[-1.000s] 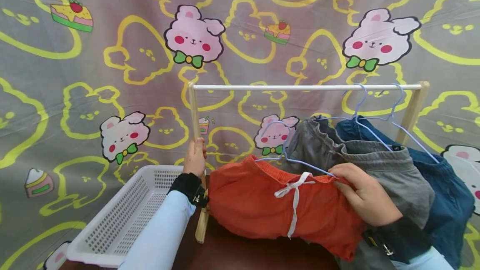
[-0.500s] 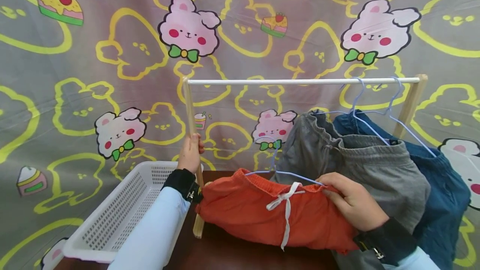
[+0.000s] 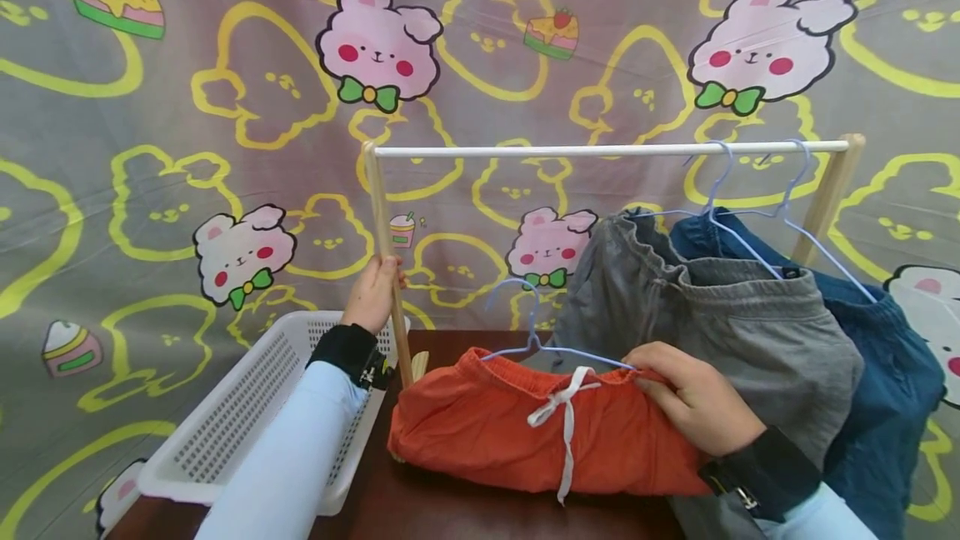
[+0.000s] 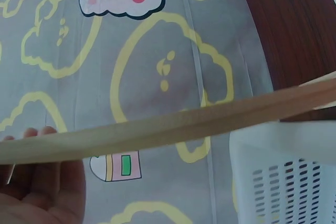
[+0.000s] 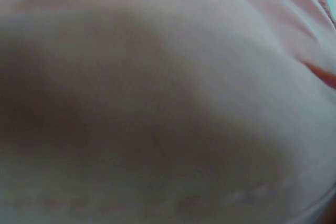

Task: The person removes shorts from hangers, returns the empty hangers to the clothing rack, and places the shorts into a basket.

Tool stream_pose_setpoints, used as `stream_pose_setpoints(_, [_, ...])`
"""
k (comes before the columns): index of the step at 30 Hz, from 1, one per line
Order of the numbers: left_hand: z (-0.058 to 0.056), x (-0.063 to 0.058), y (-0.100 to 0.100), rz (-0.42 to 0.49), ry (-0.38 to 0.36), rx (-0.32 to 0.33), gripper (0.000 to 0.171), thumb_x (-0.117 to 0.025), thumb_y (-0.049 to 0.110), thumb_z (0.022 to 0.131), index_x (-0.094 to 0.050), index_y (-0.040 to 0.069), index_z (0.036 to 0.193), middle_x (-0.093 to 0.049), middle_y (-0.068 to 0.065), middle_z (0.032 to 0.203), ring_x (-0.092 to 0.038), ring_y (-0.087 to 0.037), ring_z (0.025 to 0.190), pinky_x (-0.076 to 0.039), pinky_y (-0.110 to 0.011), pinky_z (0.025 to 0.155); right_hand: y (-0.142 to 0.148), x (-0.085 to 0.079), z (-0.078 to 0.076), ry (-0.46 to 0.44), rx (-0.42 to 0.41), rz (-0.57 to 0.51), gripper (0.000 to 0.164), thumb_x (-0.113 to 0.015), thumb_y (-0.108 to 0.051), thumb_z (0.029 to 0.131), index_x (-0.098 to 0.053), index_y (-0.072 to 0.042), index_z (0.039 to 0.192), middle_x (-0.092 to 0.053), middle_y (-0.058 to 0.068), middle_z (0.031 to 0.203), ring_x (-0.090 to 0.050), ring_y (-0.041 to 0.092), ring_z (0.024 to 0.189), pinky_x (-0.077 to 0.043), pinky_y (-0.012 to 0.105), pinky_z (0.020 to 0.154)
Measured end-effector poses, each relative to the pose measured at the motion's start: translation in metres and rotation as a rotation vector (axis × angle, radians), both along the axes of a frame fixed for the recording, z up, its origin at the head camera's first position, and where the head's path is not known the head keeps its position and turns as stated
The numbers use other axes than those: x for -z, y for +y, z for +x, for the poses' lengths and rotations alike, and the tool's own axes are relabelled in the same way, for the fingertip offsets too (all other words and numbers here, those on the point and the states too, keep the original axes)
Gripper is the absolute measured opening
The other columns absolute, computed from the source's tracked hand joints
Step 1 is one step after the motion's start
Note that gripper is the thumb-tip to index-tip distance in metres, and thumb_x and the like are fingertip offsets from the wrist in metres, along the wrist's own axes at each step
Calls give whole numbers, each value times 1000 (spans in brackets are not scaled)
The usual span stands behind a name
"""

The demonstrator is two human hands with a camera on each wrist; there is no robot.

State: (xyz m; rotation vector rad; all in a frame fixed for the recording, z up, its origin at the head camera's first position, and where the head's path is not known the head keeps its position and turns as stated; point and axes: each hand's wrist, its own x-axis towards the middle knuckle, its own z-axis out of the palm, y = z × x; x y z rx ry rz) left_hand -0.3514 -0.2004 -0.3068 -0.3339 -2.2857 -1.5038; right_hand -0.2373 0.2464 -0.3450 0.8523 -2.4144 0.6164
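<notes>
Orange shorts (image 3: 510,432) with a white drawstring hang from a light-blue hanger (image 3: 534,342) at the centre of the head view. My right hand (image 3: 697,398) pinches their waistband at the hanger's right end. The hanger's hook stands below the white rail (image 3: 600,151) and apart from it. My left hand (image 3: 372,294) grips the wooden left post (image 3: 383,215) of the clothes rack; in the left wrist view its fingers (image 4: 47,182) pass behind that post. Pale, blurred cloth (image 5: 252,77) fills the right wrist view, where the right hand cannot be made out.
Grey shorts (image 3: 750,332) and blue shorts (image 3: 885,382) hang on hangers at the rail's right end. A white perforated basket (image 3: 172,486) stands left of the rack on the dark brown table (image 3: 442,515). Behind is a patterned curtain (image 3: 465,48).
The orange shorts and their hanger have moved lower and a little left relative to the rack, with my right hand. My left hand stays on the post. The head view has shifted slightly.
</notes>
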Motion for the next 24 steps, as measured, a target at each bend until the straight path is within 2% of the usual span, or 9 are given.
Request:
stream_pose_setpoints(4, [6,-3,-3,-66,-23,-16,53,-30,41,111,-46,0,140,-57,-27,125,-55,-38,115,-41,-52,101,2,-1,0,2,4,4,43,-73,6,87,-67,-27,113,-63,-16,107,-60,7,94,-56,37,82])
stream_pose_setpoints(9, [14,-2,-5,-155,-25,-53,50,-33,42,111,-46,1,137,-55,-24,122,-53,-39,111,-42,-53,99,4,-2,-2,11,4,-1,42,-73,6,87,-68,-27,113,-62,-17,107,-59,6,94,-56,37,82])
stream_pose_setpoints(15, [26,0,-6,-255,11,-25,41,-37,36,111,-50,2,130,-56,-22,117,-56,-37,109,-44,-53,95,6,-4,-1,22,12,-10,39,-74,3,87,-68,-28,112,-62,-16,107,-59,6,93,-56,36,81])
stream_pose_setpoints(18, [31,1,-6,-284,34,-15,42,-38,35,111,-48,2,135,-55,-23,126,-55,-37,117,-45,-54,98,7,-5,0,15,20,-15,39,-75,2,87,-68,-28,112,-62,-16,107,-59,7,93,-56,36,81])
stream_pose_setpoints(24, [51,0,-2,-326,11,-67,65,-38,42,110,-24,2,159,-37,-26,152,-44,-41,135,-38,-57,108,5,-6,-2,2,24,-20,36,-75,-1,88,-68,-28,112,-62,-15,108,-59,8,94,-56,38,81])
